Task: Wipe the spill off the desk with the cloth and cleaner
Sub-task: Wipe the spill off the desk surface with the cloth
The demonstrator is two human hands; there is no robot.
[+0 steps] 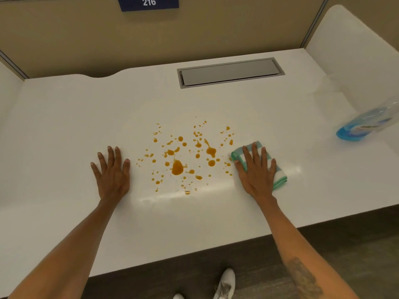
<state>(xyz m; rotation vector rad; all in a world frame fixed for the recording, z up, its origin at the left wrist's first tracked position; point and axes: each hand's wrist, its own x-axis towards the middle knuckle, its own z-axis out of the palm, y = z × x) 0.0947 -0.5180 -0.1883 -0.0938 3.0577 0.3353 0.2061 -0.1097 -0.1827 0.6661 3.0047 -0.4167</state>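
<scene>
Spill (183,156): orange-brown liquid, one larger blot near the middle with many small droplets scattered round it, lying mid-desk between the two hands; none of it appears wiped yet. Cloth (278,169): folded, green-and-white striped, flat on the desk (64,126) just beside the spill's right edge, nearest droplets touching or nearly touching its left fold. Right hand (257,171): spread flat, palm down, pressing on top of the cloth, fingers extended rather than curled round it. Left hand (112,171): also flat and fully spread on bare desk just left of the spill, holding nothing, apparently bracing. Cleaner bottle (362,124): blue liquid, blurred, well apart at the far right; cannot tell whether it stands or lies tilted. Judgement: step in hand is the first wiping pass. To do it well, keep even palm pressure, draw the cloth leftward across the droplets toward the large blot so liquid is gathered inward, not smeared outward; refold to a clean face once soaked. Faint sheen around the spill may be sprayed cleaner; uncertain.
</scene>
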